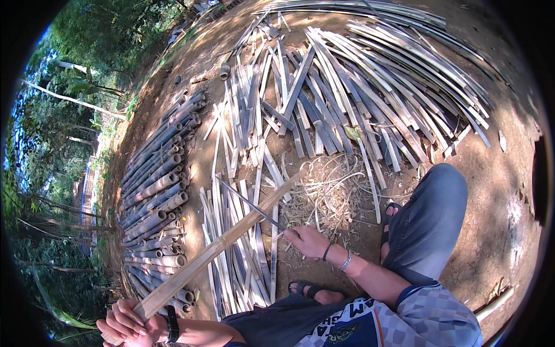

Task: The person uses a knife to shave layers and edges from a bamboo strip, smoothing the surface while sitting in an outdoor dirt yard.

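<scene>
My left hand (130, 325) is closed round the near end of a long split bamboo strip (217, 247), low at the left. The strip slants up and to the right, its far end over a heap of curled bamboo shavings (332, 188). In my right hand (309, 242) is a long, thin, dark knife (245, 200), with the fingers wrapped round its handle. Its blade points up and left and crosses the strip in its farther half. I cannot tell whether the blade's edge touches the bamboo. The handle is hidden in my grip.
Many split strips (404, 110) lie fanned on the dirt ahead, and more strips (254, 266) lie beneath the held one. Stacked round bamboo poles (156, 202) are on the left. My bent knee (433, 196) and sandalled foot (318, 293) are close by.
</scene>
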The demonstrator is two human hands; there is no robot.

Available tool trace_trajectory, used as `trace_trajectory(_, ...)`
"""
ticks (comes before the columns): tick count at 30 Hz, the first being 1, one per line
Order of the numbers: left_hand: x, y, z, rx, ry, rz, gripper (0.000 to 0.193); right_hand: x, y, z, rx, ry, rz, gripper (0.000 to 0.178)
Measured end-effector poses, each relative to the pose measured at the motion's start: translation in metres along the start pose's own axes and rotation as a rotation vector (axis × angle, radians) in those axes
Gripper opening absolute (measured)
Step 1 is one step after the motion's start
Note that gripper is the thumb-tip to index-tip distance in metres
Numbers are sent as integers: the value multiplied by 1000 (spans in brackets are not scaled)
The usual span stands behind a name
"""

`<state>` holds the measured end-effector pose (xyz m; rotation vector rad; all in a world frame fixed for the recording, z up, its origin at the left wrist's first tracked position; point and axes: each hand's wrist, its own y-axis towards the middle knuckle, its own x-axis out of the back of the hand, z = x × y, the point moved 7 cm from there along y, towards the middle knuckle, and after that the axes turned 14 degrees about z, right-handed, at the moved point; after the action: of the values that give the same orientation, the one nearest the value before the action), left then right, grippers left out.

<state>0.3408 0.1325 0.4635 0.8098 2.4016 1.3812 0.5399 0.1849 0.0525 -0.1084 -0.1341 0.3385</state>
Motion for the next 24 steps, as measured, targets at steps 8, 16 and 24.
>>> trace_trajectory(8,-7,-1,-1,9,-9,22,36,15,20,-78,-247,103,-90,64)
trace_trajectory(16,1,1,1,-9,29,14,35,11,18,-78,-249,-15,-162,70)
trace_trajectory(24,1,0,-2,8,86,6,36,-11,12,-58,-199,117,-108,63)
